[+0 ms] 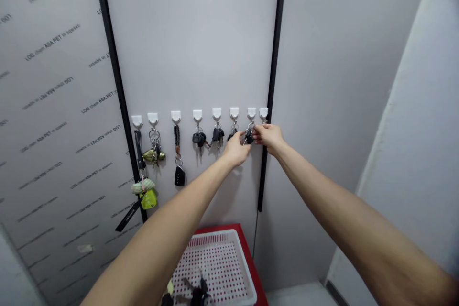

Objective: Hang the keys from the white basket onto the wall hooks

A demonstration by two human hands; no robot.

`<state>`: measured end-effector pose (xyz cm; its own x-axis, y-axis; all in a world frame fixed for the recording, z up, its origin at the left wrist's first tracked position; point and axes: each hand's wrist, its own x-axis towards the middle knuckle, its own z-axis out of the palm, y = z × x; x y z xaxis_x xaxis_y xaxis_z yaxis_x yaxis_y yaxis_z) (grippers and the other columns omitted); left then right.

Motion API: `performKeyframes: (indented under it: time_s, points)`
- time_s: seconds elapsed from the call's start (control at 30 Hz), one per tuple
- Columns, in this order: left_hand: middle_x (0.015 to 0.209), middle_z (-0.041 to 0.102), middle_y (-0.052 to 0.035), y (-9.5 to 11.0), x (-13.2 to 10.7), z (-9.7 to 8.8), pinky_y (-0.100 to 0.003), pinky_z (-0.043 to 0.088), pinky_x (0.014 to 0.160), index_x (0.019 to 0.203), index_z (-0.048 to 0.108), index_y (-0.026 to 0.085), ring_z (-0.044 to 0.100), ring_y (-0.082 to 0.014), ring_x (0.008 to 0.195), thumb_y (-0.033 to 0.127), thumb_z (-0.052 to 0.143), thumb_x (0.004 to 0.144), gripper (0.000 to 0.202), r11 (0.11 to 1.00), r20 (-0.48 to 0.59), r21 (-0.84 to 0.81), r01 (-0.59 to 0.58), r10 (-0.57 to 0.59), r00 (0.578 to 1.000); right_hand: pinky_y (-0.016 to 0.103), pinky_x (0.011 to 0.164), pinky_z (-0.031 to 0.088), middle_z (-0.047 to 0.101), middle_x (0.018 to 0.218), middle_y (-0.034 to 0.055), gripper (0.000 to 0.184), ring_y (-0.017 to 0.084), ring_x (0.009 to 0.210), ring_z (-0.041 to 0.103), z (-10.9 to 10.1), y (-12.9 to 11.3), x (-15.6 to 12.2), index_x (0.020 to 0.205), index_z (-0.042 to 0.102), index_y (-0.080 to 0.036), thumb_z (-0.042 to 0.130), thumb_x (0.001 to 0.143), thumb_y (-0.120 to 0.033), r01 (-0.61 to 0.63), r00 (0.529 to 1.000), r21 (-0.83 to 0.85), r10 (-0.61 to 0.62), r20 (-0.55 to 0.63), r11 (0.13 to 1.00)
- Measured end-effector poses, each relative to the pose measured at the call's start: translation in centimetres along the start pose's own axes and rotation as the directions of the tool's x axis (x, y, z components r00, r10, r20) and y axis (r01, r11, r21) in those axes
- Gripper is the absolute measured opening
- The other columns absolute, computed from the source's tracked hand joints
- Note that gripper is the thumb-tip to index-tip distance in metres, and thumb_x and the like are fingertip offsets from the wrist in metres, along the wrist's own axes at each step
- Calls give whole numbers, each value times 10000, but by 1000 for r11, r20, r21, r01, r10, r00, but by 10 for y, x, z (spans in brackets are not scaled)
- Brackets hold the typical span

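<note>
Soft light pales the central wall panel [190, 33]; a faint shadow lies below the left hand [236, 150]. Keys [198, 295] in the plastic basket [246, 263] blur; edges stretch.

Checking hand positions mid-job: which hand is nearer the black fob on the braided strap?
Left. The left hand is right of the black fob, at the keys below the second hook from the right; the right hand, at those keys too, is farther right.

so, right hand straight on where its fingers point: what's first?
The dark keys below the second hook from the right; the right hand looks right up against them, though depth is unclear.
</note>
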<state>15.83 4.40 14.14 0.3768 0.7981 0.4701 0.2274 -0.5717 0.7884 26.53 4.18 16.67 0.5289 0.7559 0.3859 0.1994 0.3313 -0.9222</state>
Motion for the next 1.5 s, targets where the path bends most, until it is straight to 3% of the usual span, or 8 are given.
performKeyframes:
  time_s: [0.2, 0.33, 0.37, 0.5, 0.57, 1.23, 1.37, 1.5]
  points:
    - [937, 494, -68, -72, -74, -20, -217, 380, 618, 1020, 405, 128, 471, -79, 648, 154, 467, 613, 413, 993, 169, 73, 96, -107, 980, 171, 422, 368, 525, 681, 12, 180, 63, 520, 468, -7, 53, -32, 791, 485, -149, 441, 619, -179, 217, 950, -131, -240, -200, 967]
    - [862, 530, -59, -137, -149, -43, -213, 372, 620, 945, 468, 113, 476, -106, 675, 189, 480, 595, 358, 939, 364, 272, 212, -304, 880, 212, 571, 384, 541, 722, 24, 191, 86, 635, 481, 6, 120, -107, 786, 514, -152, 442, 610, -173, 246, 963, -265, -203, 179, 932]
    - [839, 538, -51, -150, -167, -47, -215, 370, 613, 933, 478, 119, 479, -112, 668, 195, 489, 582, 359, 913, 406, 340, 227, -360, 840, 214, 579, 380, 548, 688, 19, 175, 86, 613, 482, 11, 136, -131, 757, 530, -147, 452, 601, -170, 220, 923, -298, -99, 373, 929]
    - [757, 539, -28, -183, -216, -51, -222, 360, 597, 854, 523, 155, 478, -142, 679, 179, 498, 537, 319, 825, 505, 553, 117, -443, 741, 197, 505, 343, 549, 594, -5, 184, 91, 537, 466, 39, 182, -211, 727, 572, -173, 512, 554, -194, 314, 476, -396, 218, 852, 863]
    - [758, 522, -34, -190, -225, -50, -227, 355, 605, 830, 534, 167, 471, -154, 705, 174, 481, 541, 293, 794, 501, 608, 26, -409, 763, 196, 491, 315, 546, 604, -9, 209, 99, 544, 459, 49, 192, -228, 727, 578, -196, 542, 521, -202, 412, 422, -422, 241, 874, 808]
    - [865, 498, -44, -189, -232, -44, -251, 346, 685, 869, 490, 183, 463, -160, 801, 242, 412, 654, 236, 760, 296, 628, 165, -430, 853, 174, 463, 296, 474, 518, -34, 255, 74, 458, 395, 43, 201, -226, 843, 493, -167, 391, 612, -129, 212, 690, -448, 192, 698, 868]
    - [1064, 416, -46, -186, -225, -42, -282, 279, 827, 1031, 385, 185, 353, -167, 984, 210, 516, 569, 482, 882, 249, 457, 118, -254, 935, 186, 506, 325, 511, 559, -20, 236, 83, 497, 433, 41, 194, -222, 818, 504, -170, 402, 612, -120, 281, 670, -373, 98, 736, 884]
    - [1054, 444, -38, -180, -210, -32, -284, 270, 840, 1033, 394, 185, 368, -166, 966, 199, 536, 544, 510, 952, 332, 303, 45, -149, 932, 193, 545, 348, 535, 598, -6, 211, 92, 541, 465, 40, 178, -211, 789, 520, -178, 399, 625, -119, 372, 641, -306, -4, 767, 876]
